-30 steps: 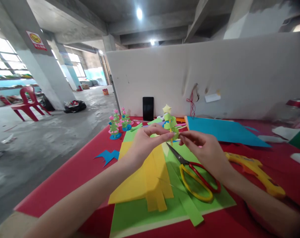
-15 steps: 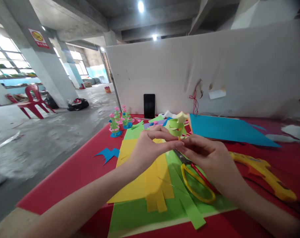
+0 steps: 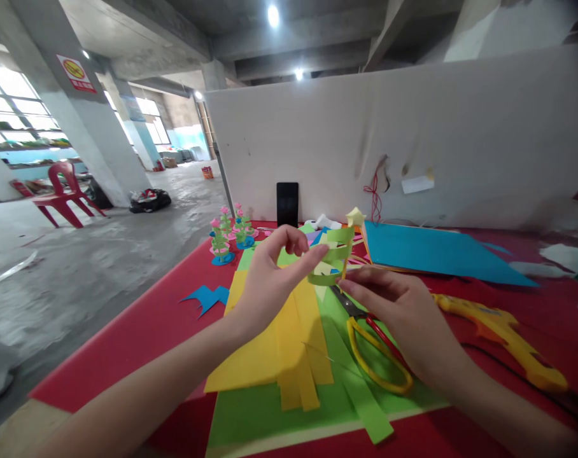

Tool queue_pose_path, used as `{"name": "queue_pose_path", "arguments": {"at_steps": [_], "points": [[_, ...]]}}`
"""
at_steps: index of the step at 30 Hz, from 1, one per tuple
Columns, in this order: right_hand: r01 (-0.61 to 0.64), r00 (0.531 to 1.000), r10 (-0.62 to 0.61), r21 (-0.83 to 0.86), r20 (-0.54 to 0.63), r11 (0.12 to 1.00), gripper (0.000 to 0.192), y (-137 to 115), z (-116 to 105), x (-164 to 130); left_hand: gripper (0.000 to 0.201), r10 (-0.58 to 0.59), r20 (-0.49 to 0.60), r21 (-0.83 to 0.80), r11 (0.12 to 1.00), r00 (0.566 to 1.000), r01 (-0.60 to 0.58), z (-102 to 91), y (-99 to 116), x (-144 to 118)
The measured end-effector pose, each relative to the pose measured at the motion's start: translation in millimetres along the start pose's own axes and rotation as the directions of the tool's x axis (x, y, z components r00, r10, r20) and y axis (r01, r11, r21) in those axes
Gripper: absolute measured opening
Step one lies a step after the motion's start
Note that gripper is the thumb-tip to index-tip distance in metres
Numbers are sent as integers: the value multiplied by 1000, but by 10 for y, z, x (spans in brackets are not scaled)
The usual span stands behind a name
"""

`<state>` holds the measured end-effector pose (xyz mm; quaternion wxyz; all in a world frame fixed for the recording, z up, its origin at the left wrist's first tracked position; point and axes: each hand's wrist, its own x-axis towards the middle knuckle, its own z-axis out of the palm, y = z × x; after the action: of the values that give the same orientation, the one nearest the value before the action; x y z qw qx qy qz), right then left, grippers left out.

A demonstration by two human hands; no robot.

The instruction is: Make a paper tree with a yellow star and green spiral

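The paper tree (image 3: 334, 257), green strip loops on a thin stick with a pale yellow star at its top, has tipped since half a second ago: it then stood nearly upright above the hands, and now leans with the star pointing away and to the right. It is off the worktop (image 3: 126, 343), between the two hands.

The left hand (image 3: 270, 280) has opened somewhat. Its fingers (image 3: 301, 240) are curled, the thumb stretched out against the lowest green loop; contact looks light, more a steadying touch than a grip. The right hand (image 3: 394, 312) sits just below and right of the loops, its fingers (image 3: 360, 287) closed on the stick's lower end, as far as can be seen.

Judgement: the right hand now carries the piece while the left works at the loops, so shaping of the tiers appears under way.

Beneath the right hand lie yellow-and-red scissors (image 3: 375, 346) on green paper (image 3: 270, 413); yellow paper (image 3: 270, 356) cut into strips lies under the left wrist. A yellow tool (image 3: 508, 346) is well right of the fingers. Finished small trees (image 3: 229, 238) stand beyond the left hand.
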<state>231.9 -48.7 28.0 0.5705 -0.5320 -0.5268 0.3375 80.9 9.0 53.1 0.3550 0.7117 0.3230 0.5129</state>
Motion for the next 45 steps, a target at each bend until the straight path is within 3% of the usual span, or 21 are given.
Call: {"name": "queue_pose_path", "arguments": {"at_steps": [2, 8, 16, 35, 45], "points": [[-13, 1000, 13, 1, 15, 1000, 12, 11, 19, -13, 13, 38, -24, 41, 998, 999, -37, -22, 7, 10], [-62, 997, 62, -6, 51, 998, 16, -7, 80, -69, 10, 104, 45, 81, 991, 994, -107, -35, 28, 27], [-41, 990, 58, -125, 130, 991, 13, 18, 75, -103, 10, 41, 99, -10, 999, 994, -40, -26, 31, 18], [-59, 988, 73, -106, 137, 993, 18, 53, 96, -113, 16, -1, 120, -18, 1000, 993, 3, -26, 43, 10], [-52, 990, 66, -115, 122, 992, 18, 35, 113, -113, 13, 12, 177, 77, 997, 984, -26, -28, 73, 29]]}}
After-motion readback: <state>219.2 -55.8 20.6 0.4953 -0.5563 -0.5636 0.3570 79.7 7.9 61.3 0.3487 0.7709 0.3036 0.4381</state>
